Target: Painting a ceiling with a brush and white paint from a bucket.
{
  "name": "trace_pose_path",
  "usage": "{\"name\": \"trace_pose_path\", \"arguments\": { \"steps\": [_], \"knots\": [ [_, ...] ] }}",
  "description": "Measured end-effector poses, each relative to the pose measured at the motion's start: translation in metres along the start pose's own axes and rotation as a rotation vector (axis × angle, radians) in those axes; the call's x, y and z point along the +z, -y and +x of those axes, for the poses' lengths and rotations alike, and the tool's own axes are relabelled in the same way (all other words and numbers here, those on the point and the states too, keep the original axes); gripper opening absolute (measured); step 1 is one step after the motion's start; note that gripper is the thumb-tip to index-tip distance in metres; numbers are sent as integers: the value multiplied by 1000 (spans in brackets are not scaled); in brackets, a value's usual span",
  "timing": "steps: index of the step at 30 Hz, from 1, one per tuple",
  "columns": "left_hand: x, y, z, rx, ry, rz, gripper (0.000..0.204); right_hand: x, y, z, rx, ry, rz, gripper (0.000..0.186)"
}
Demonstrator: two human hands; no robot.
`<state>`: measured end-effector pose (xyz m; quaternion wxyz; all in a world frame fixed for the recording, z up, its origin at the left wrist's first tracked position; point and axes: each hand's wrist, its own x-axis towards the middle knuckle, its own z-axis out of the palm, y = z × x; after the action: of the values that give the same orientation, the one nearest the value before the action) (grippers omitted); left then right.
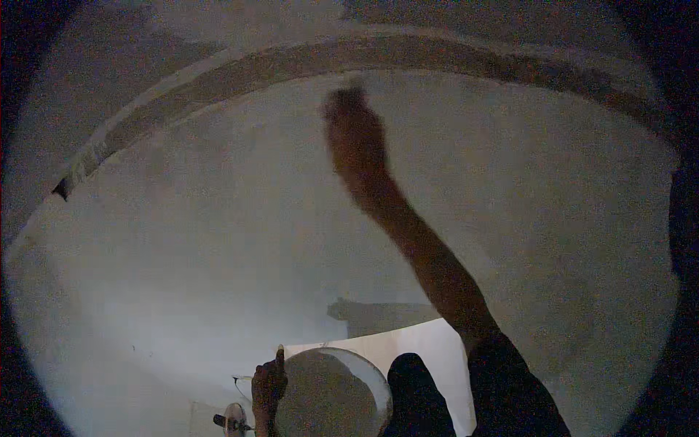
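My right hand (354,127) is raised high against a pale grey plastered wall (218,240), just under a darker curved band (306,62) that runs across the top. The hand is blurred and dark, so I cannot tell whether its fingers hold anything. My right forearm runs down to a dark sleeve at the lower right. Low in the picture my left hand (268,386) grips the left rim of a round shallow pan (331,397), thumb up, and the pan is filled with a grey paste.
A white sheet (429,349) lies behind the pan. A small standing fan (234,420) and a thin cable sit at the bottom left. A dark rounded shape (415,397) rises beside the pan. A grey ledge (378,313) juts from the wall. The light is dim.
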<state>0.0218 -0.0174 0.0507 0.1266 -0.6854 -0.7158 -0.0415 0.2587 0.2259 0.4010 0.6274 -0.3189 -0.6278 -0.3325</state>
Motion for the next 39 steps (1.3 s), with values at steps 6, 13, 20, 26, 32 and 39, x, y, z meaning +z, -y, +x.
{"name": "trace_pose_path", "arguments": {
  "steps": [6, 13, 20, 26, 32, 39],
  "knots": [
    [5, -1, 4, -6, 8, 41, 62, 70, 122, 6, -81, 79, 737, 11],
    [9, -4, 3, -41, 18, 42, 62, 72, 112, 2, 36, -99, 855, 22],
    [5, -3, 4, -36, 53, -28, 60, -27, -42, -20, 247, -120, 476, 24],
    [19, 0, 5, -4, 35, -19, 60, -20, -17, -31, 4, -46, 114, 14],
    [18, 1, 8, -93, 134, -82, 58, 67, 134, -30, -46, 67, 850, 7],
    [38, 6, 6, -53, 17, -22, 54, 94, 124, -36, -24, -206, 719, 17]
  ]
}}
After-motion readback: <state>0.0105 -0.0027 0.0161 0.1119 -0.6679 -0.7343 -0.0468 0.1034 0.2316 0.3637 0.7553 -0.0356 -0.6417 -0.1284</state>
